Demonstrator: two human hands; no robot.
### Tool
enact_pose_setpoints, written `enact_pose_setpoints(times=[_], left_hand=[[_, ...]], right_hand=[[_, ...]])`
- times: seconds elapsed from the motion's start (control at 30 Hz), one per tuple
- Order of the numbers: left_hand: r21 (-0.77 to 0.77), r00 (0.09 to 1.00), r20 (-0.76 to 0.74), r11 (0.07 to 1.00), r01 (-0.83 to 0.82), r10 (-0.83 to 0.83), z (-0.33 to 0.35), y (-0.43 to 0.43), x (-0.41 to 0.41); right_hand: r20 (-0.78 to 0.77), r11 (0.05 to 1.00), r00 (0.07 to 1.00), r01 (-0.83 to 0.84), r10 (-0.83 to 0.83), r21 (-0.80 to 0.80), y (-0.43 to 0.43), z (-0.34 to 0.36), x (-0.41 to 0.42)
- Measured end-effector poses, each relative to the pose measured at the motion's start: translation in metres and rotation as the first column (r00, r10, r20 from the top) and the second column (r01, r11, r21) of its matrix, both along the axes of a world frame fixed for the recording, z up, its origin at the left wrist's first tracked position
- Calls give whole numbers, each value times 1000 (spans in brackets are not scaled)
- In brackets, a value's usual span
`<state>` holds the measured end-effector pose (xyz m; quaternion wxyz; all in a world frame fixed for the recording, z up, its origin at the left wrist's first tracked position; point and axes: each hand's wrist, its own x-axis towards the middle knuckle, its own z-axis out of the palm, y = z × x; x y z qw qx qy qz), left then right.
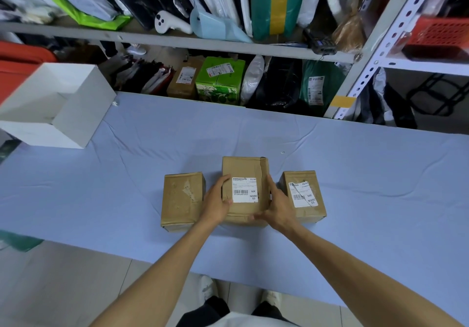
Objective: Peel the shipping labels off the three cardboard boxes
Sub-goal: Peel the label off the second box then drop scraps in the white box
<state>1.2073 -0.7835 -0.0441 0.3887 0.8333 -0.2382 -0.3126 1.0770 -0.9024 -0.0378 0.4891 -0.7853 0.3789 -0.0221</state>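
The left grip (217, 201), a bare hand, clasps the left side of the middle cardboard box (243, 168). Its fingers curl over the box's upper left edge and its thumb lies on the top face at the lower left corner of the shipping label (245, 190). The right grip (276, 207) clamps the same box from the right, with its fingers along the right side and its thumb stretched across the near lower edge. That label lies flat and whole on the top face, white with a barcode and the letters MX.

The middle box stands on the tabletop (355, 174), which is covered in pale blue cloth. It sits between two smaller cardboard boxes, a little farther back than either. The left box (177, 207) is just beside the left wrist, and its top shows only torn whitish label remnants (189, 190). The right box (318, 211) is just beside the right grip. It carries a torn label (303, 194), ragged along its upper left part.

At the far left of the tabletop rests an open white box (58, 103), well apart from the three. Behind the tabletop is a metal shelf rack (177, 41) packed with bagged goods, a green carton (219, 80) and a white controller (170, 23).
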Motion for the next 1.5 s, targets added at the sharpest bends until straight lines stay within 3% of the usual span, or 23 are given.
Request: enact_pose_setpoints(times=[0.43,0.77,1.27,1.5], left_hand=[[34,999,45,999,25,-27,1,-3,0],[-14,999,20,999,30,-30,1,0,3],[51,999,13,998,41,-42,1,-8,13],[-9,988,94,993,-121,121,-4,-33,16]], right_hand=[[-69,1000,998,0,1,11,-3,0,5],[-25,1000,1000,-4,5,31,-2,4,3],[-49,1000,999,10,-9,24,-3,-2,5],[-52,1000,999,17,-16,22,-3,-3,4]])
